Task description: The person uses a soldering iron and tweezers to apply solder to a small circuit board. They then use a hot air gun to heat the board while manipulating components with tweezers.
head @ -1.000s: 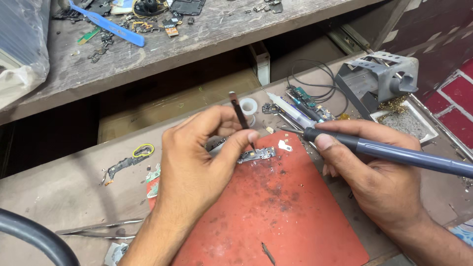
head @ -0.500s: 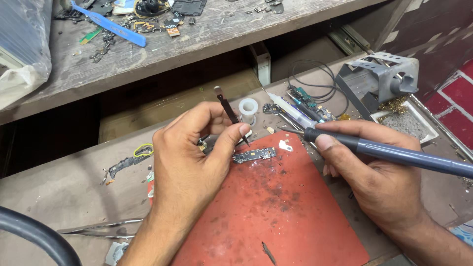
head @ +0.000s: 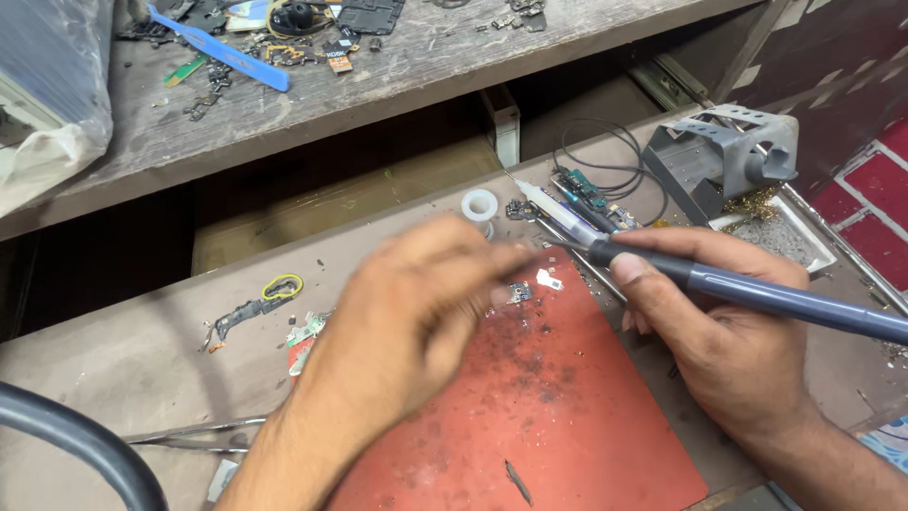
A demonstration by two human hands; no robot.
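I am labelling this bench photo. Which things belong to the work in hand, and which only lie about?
In use:
right hand
soldering iron
left hand, blurred
small board
red mat

Lying about:
tweezers
white ring
iron stand
blue tool

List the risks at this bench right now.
The right hand holds a soldering iron whose tip sits close to the left hand; that hand is blurred, so a burn seems possible. The small circuit board lies loose on the red mat and might get knocked aside. Loose bits scattered around it could stick to the tip or get lost.
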